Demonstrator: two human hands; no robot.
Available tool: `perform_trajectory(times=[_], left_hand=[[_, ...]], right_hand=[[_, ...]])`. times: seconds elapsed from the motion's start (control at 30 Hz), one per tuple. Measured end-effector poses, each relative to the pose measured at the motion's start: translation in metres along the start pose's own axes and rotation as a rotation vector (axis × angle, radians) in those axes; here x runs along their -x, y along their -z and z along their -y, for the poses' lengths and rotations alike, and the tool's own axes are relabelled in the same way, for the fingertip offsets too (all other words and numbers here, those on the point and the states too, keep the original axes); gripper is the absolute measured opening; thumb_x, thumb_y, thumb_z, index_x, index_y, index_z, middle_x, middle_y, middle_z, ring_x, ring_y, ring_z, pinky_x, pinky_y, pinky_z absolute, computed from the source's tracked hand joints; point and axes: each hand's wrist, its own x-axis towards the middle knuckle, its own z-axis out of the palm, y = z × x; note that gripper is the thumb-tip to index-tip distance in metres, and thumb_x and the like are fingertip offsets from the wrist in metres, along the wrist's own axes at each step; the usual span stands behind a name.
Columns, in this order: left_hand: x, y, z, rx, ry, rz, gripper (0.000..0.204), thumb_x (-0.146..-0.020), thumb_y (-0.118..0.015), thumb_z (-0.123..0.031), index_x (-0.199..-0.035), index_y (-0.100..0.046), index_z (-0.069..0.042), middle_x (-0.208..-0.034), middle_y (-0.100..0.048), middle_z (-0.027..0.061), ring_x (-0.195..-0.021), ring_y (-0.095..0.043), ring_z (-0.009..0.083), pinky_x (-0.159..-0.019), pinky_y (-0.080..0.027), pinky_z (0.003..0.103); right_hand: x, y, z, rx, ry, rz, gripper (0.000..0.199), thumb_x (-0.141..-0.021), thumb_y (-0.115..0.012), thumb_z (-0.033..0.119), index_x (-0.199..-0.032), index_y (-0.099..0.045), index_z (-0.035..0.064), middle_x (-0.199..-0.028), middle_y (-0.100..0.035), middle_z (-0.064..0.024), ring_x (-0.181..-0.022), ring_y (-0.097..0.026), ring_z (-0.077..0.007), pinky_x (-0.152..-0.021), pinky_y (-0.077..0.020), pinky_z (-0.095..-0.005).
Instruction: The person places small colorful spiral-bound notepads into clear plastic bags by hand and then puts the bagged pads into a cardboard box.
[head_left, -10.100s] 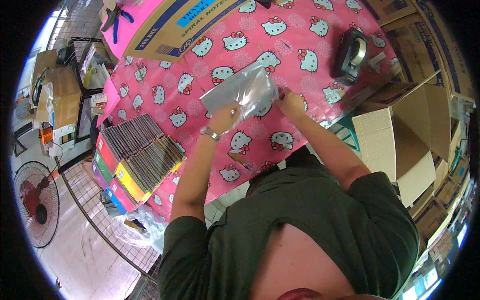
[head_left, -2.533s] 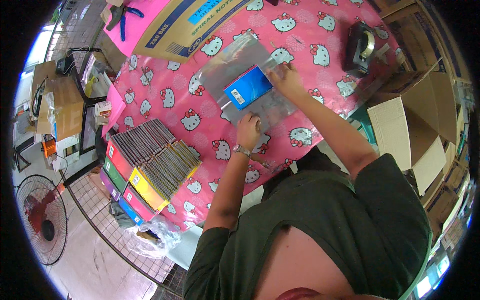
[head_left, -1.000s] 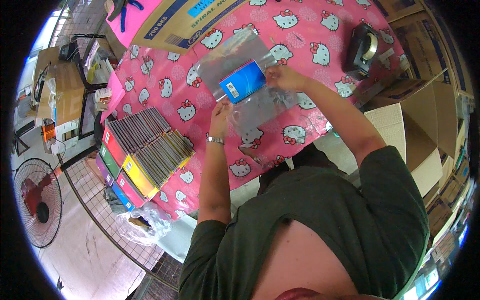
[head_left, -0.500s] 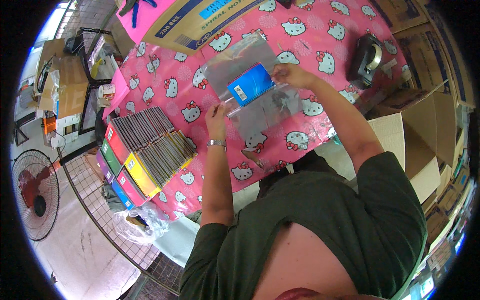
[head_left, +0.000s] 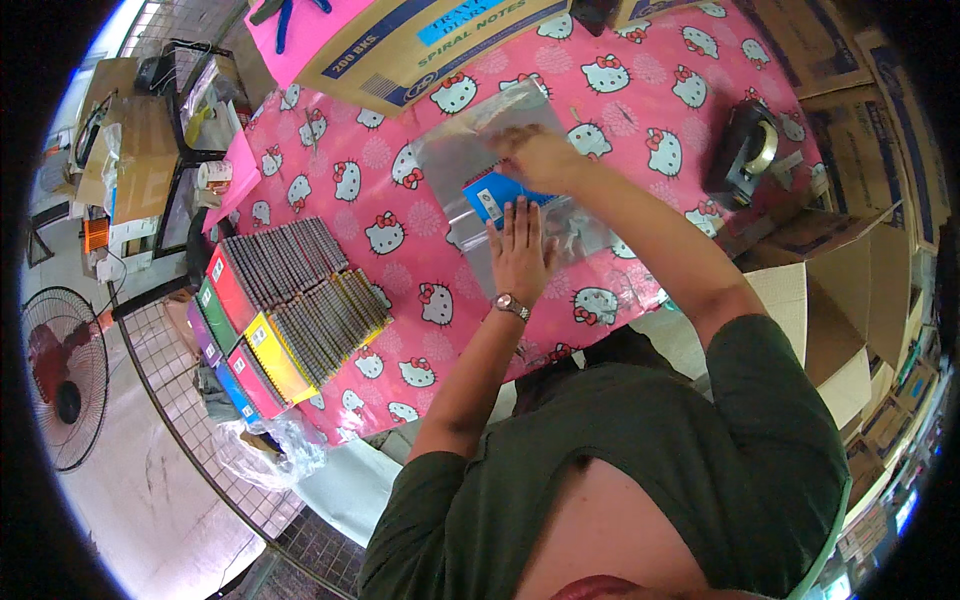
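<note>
A small blue spiral notebook (head_left: 478, 191) with a white label lies on clear plastic sheeting (head_left: 447, 150) in the middle of the table. My left hand (head_left: 522, 250) is spread flat, its fingertips on the notebook's lower edge and the palm over the plastic. Above the notebook's top edge is my right hand (head_left: 540, 160), which covers part of the cover. Motion smears its fingers, so whether they grip the plastic does not show. Left of my left forearm stand rows of spiral notebooks (head_left: 300, 300) with red, green, yellow, pink, blue and purple covers.
A pink patterned cloth (head_left: 437, 302) covers the table. At its far side is a cardboard carton (head_left: 400, 60). A black tape dispenser (head_left: 745, 155) sits at the right, near an open cardboard box (head_left: 840, 290). A fan (head_left: 65, 385) stands at far left.
My left hand has moved right and flattened onto the notebook and plastic. My right hand has left the notebook's right edge and moved up and left across its top.
</note>
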Motion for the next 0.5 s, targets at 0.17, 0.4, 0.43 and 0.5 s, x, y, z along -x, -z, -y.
perform_trajectory(times=[0.17,0.4,0.43,0.5], left_hand=[[-0.009,0.002,0.004,-0.010,0.057,0.014,0.070,-0.084,-0.056,-0.041,-0.141,-0.035,-0.006,-0.150,-0.028,0.0115,-0.139,-0.023,0.0289,-0.113,-0.011,0.052],[-0.012,0.010,0.000,0.007,0.042,0.051,0.073,-0.082,-0.059,-0.041,-0.142,-0.033,-0.008,-0.150,-0.028,0.0115,-0.139,-0.023,0.0289,-0.113,-0.013,0.052],[-0.011,0.009,0.001,0.007,0.041,0.053,0.073,-0.082,-0.059,-0.041,-0.142,-0.033,-0.008,-0.150,-0.028,0.0116,-0.139,-0.023,0.0288,-0.113,-0.013,0.053],[-0.010,0.009,0.004,0.024,0.054,0.050,0.071,-0.083,-0.058,-0.041,-0.142,-0.034,-0.009,-0.150,-0.028,0.0112,-0.139,-0.023,0.0286,-0.113,-0.013,0.053]], right_hand=[[-0.015,-0.006,0.006,0.057,0.064,0.266,0.031,-0.090,-0.047,0.031,-0.109,-0.060,0.0103,-0.108,-0.063,-0.0148,-0.097,-0.060,-0.0302,-0.088,-0.0429,-0.0449],[-0.080,-0.023,-0.036,0.305,-0.058,0.077,0.022,-0.083,-0.055,0.027,-0.091,-0.069,0.0120,-0.109,-0.062,-0.0068,-0.106,-0.056,-0.0235,-0.088,-0.0413,-0.0429],[-0.082,-0.027,-0.035,0.385,-0.036,-0.021,0.022,-0.082,-0.056,0.026,-0.091,-0.070,0.0129,-0.111,-0.061,-0.0046,-0.110,-0.054,-0.0224,-0.089,-0.0402,-0.0433],[-0.087,-0.033,-0.038,0.376,0.045,0.036,0.020,-0.080,-0.057,0.025,-0.092,-0.070,0.0143,-0.111,-0.059,-0.0027,-0.112,-0.050,-0.0205,-0.091,-0.0380,-0.0413]])
